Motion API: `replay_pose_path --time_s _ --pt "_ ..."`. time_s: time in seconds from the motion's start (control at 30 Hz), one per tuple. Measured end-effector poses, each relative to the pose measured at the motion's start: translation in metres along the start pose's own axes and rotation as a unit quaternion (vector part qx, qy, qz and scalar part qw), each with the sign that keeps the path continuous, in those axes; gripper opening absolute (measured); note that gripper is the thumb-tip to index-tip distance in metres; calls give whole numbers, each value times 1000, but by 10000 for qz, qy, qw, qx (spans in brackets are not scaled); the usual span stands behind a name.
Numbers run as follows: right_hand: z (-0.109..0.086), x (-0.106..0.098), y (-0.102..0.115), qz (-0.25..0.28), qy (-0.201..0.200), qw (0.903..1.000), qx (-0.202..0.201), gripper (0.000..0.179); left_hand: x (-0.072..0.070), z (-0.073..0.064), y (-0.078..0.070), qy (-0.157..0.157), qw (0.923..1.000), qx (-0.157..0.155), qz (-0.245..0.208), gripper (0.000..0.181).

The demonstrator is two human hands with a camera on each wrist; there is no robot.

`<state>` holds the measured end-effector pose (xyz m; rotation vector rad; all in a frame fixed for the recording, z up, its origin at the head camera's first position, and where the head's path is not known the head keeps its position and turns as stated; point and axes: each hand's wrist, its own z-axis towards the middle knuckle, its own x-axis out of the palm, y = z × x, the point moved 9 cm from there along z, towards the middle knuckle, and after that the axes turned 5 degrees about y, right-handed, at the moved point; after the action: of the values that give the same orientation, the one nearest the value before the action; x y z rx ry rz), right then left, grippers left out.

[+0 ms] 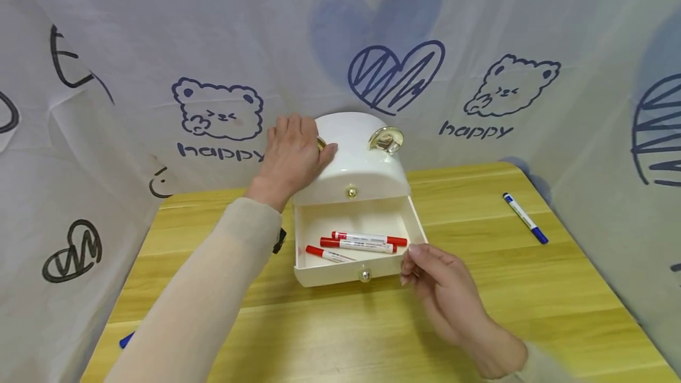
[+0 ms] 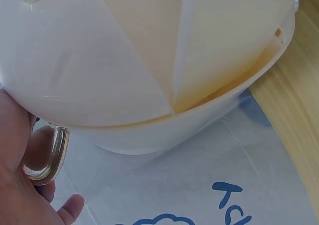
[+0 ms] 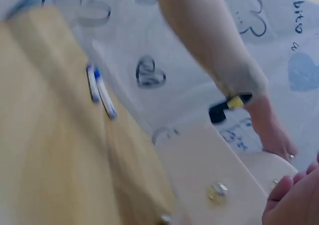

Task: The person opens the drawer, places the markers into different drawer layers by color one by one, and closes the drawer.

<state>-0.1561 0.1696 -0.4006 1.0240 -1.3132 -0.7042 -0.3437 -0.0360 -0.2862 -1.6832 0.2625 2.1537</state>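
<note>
- Far left, a blue-ended marker (image 1: 126, 340) lies on the table (image 1: 319, 336), mostly covered by the left sleeve (image 1: 213, 288); the right wrist view shows two blue-and-white markers lying side by side there.
- The left hand (image 1: 295, 152) is up at the left of the white box (image 1: 351, 152), its fingers closed round a gold loop (image 2: 62, 153) on that side.
- The box stands upright toward the back of the table, with a matching gold loop (image 1: 386, 139) at its right and a gold knob (image 1: 352, 192) on its upper front.
- Below that knob, the drawer (image 1: 330, 276) is pulled out, a shiny knob (image 1: 365, 275) on its front. In it lie three red-capped markers (image 1: 357, 246): two close together, one angled nearer the front left.
- The right hand (image 1: 444, 285) is at the drawer's front right corner, its fingers bent; whether they touch or grip that corner I cannot tell.
- Far right, a blue-capped marker (image 1: 525, 218) lies slantwise on the table, well apart from the box.
</note>
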Motion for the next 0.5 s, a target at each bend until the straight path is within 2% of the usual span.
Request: replay_pose_path --time_s 0.2,0.37,0.5 --pt "-12 -1 -38 913 185 9931 716 29 1 1 -2 5 10000 -19 75 47" --pt "-12 -4 -79 1503 -10 9756 1602 23 1 3 -1 -14 10000 15 47 47" --pt "-10 -2 -105 1866 -22 9613 2025 24 1 2 -1 24 10000 -14 37 47"
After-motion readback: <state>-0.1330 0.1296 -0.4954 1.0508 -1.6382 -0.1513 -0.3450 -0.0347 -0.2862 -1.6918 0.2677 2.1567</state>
